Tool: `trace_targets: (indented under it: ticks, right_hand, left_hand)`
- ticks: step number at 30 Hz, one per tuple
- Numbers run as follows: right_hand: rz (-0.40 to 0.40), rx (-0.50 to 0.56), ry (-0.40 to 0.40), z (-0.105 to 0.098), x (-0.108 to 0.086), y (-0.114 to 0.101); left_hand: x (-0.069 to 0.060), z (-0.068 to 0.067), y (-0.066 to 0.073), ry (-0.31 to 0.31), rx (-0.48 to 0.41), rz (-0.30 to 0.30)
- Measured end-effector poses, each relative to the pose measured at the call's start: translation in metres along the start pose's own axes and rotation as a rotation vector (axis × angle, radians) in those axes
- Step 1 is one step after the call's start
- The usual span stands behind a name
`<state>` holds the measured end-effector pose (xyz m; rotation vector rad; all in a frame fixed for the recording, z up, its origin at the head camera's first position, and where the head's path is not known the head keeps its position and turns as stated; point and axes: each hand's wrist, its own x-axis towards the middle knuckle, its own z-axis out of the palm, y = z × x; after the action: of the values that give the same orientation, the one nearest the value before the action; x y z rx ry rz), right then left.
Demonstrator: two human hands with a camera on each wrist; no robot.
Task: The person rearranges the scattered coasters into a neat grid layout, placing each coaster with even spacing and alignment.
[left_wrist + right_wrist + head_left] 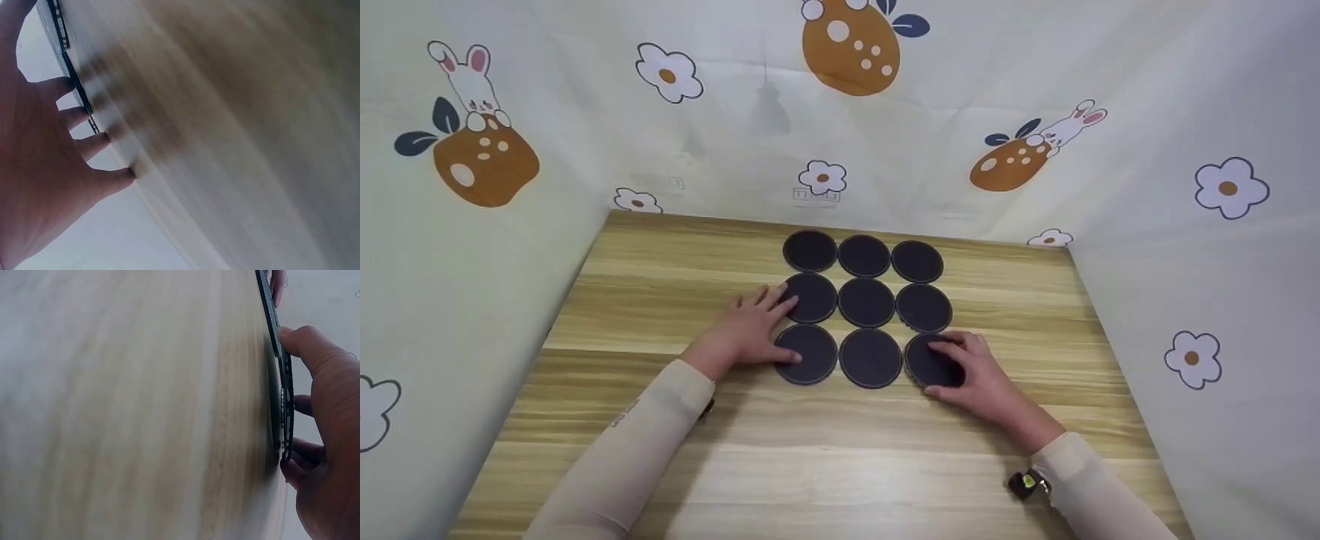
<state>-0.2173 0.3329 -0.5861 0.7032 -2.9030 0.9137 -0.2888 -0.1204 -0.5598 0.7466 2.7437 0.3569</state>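
Several round black coasters with stitched rims lie in three rows of three on the table. My left hand (744, 330) is spread at their left side in the head view. Its fingertips touch the middle-left coaster (814, 298), and its thumb rests on the front-left coaster (810, 360). At the front right, my right hand (986, 379) grips the front-right coaster (926, 361) by its edge, thumb at the near side and fingers at the far side. In the right wrist view this coaster (288, 405) appears edge-on between thumb and fingers.
The wood-grain table (810, 465) extends around the coasters. Pale printed curtains (735, 150) with rabbits and flowers enclose its back and both sides. Neighbouring coasters such as the front-middle one (870, 358) lie nearly edge to edge.
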Motion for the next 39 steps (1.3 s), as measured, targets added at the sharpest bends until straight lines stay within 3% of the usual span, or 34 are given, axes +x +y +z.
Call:
trace_targets:
  ticks: [5, 24, 39]
  right_hand:
    - [0.007, 0.007, -0.009, 0.0008, -0.0004, -0.0001]
    - [-0.026, -0.024, -0.022, 0.0034, 0.0013, -0.0036]
    - [-0.022, -0.021, -0.016, 0.0041, 0.0005, -0.0059]
  left_hand:
    - [0.0011, 0.0009, -0.0008, -0.011, -0.043, 0.003]
    - [0.0003, 0.0018, -0.0024, 0.001, -0.019, 0.002]
    - [0.001, -0.0003, 0.0008, -0.003, -0.057, -0.009]
